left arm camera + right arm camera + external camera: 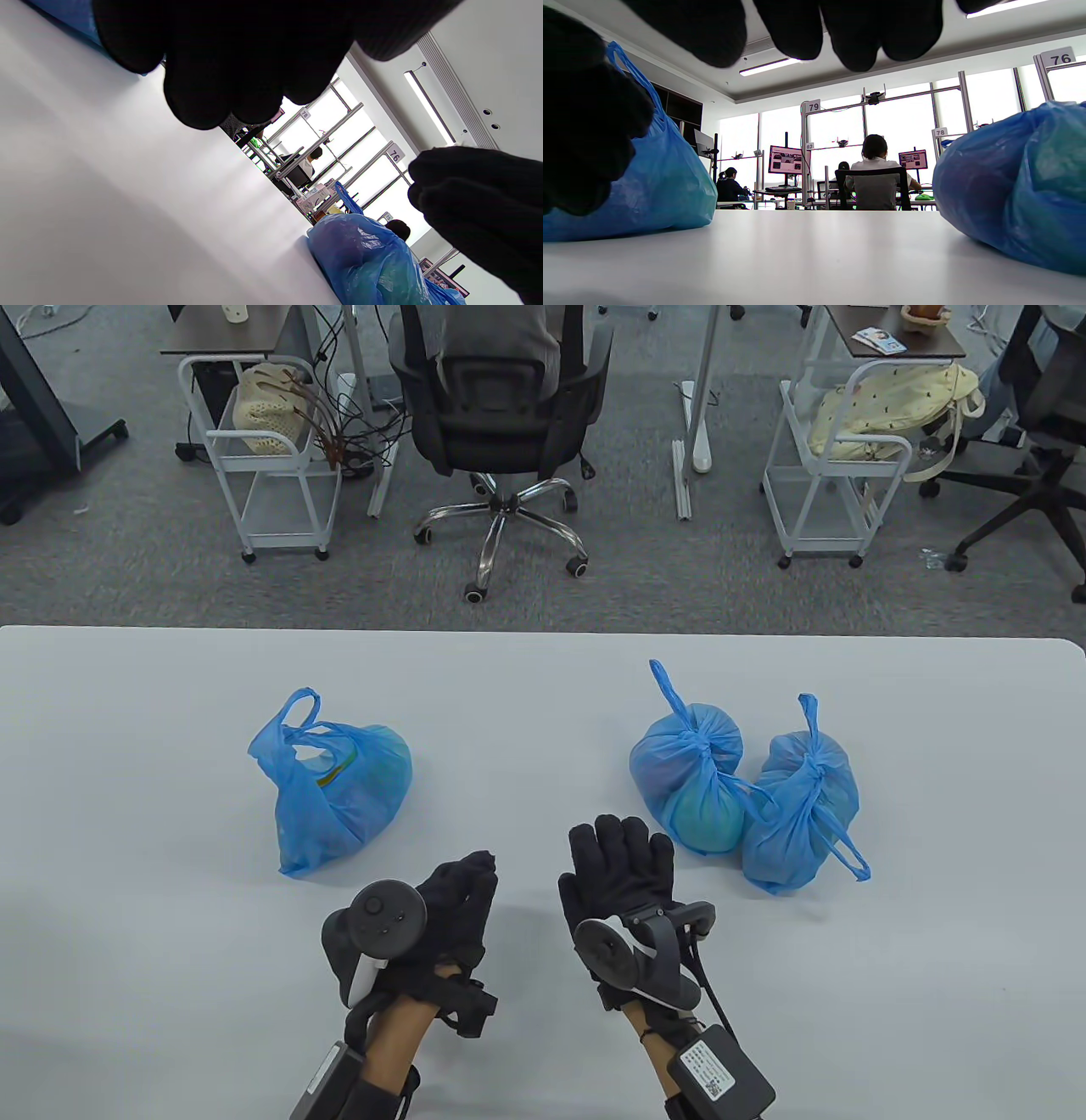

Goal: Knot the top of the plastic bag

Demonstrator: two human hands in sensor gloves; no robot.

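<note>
An untied blue plastic bag [335,785] lies on the white table [526,687] at the left, its two handles loose and its mouth open. My left hand [462,891] is just right of and below it, turned on its edge with fingers extended, holding nothing. My right hand [624,857] lies flat and spread beside it, empty, just left of the tied bags. In the right wrist view the untied bag [657,182] is at the left, behind my thumb. In the left wrist view my fingers [237,63] hang over the bare table.
Two knotted blue bags [691,780] [802,806] lie together at the right of the table; one shows in the right wrist view [1018,182] and in the left wrist view [365,262]. Beyond the far table edge stand an office chair [501,415] and white carts [263,449].
</note>
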